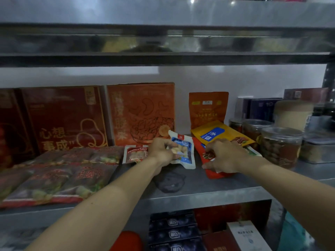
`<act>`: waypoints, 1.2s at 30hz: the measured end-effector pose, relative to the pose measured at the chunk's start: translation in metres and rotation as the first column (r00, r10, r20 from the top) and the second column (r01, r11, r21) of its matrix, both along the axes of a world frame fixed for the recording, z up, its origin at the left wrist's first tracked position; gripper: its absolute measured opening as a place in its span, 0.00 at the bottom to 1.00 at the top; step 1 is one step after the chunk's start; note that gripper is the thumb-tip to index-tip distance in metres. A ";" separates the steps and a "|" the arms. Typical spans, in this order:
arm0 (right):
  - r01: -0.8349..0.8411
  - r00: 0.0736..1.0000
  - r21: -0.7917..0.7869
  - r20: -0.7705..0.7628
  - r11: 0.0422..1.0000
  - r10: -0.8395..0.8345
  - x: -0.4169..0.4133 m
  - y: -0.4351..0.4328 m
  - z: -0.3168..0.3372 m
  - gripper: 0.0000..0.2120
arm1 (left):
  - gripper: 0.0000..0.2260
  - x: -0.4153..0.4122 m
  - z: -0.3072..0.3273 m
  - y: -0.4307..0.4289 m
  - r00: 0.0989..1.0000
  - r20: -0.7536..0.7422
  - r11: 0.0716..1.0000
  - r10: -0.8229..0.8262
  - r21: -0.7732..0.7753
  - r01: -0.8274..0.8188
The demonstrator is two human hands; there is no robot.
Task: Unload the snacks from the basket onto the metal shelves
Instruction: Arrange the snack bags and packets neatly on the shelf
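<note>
My left hand (162,151) grips a small white-and-blue nut packet (186,151) and holds it just above the grey metal shelf (199,189). A similar red-and-white peanut packet (135,153) lies to its left. My right hand (224,156) presses down on a red snack pouch (215,173) that lies flat on the shelf, fingers curled over its upper part. A yellow pouch with a blue label (220,133) lies partly on top of the red one, behind my right hand. The basket is out of view.
Red and orange gift boxes (141,113) stand along the back wall, with an orange pouch (208,109) upright beside them. Dark red flat packs (59,176) cover the shelf's left. Clear plastic jars (281,145) stand at the right. An upper shelf (163,42) hangs overhead; boxes (174,232) fill the shelf below.
</note>
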State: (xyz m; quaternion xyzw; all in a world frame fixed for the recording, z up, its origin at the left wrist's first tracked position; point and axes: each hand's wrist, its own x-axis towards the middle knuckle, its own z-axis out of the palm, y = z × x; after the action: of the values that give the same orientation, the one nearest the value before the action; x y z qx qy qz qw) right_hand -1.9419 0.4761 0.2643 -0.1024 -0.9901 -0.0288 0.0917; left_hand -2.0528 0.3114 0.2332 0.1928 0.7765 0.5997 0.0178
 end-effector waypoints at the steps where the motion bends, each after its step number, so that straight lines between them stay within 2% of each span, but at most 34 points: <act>1: 0.002 1.000 0.007 -0.007 1.000 -0.002 -0.001 -0.002 0.000 0.28 | 0.15 -0.001 0.001 -0.007 1.000 -0.010 1.000 0.021 0.021 -0.020; 6: 0.004 0.998 -0.002 -0.056 1.000 -0.004 -0.003 -0.014 -0.002 0.26 | 0.17 0.001 0.012 -0.037 0.995 -0.054 0.992 0.084 0.103 -0.078; 8: 0.028 0.987 -0.002 -0.156 1.000 -0.028 -0.002 -0.016 -0.001 0.22 | 0.18 0.001 0.014 -0.047 0.993 -0.071 0.988 0.091 0.129 -0.081; 11: 0.119 0.944 -0.117 -0.294 0.986 -0.149 0.002 -0.008 0.003 0.15 | 0.18 -0.003 0.011 -0.056 0.989 -0.088 0.984 0.122 0.137 -0.109; 16: 0.217 0.904 -0.282 -0.302 0.935 -0.301 0.019 0.014 0.009 0.04 | 0.19 -0.001 0.007 -0.053 0.994 -0.072 0.984 0.084 0.166 -0.071; 19: 0.301 0.891 -0.368 -0.219 0.880 -0.397 0.026 0.021 0.007 0.06 | 0.19 0.004 0.006 -0.048 0.996 -0.067 0.983 0.062 0.177 -0.050; 23: 0.346 0.866 -0.513 -0.147 0.785 -0.478 0.034 0.030 0.000 0.15 | 0.18 0.013 0.007 -0.043 0.998 -0.058 0.980 0.032 0.198 -0.020; 31: 0.295 0.824 -0.688 -0.169 0.663 -0.541 0.032 0.025 -0.013 0.27 | 0.17 0.023 0.008 -0.055 0.996 -0.054 0.979 0.066 0.195 -0.054; 36: 0.212 0.770 -0.816 -0.199 0.537 -0.606 0.027 0.023 -0.014 0.31 | 0.18 0.033 0.006 -0.069 0.994 -0.045 0.978 0.101 0.189 -0.091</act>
State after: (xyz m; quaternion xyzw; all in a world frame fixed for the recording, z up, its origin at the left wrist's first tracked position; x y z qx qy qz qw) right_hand -1.9152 0.4988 0.2503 -0.3712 -0.8011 0.3891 0.2628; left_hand -2.0197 0.2424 0.2397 0.1722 0.7254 0.6646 -0.0504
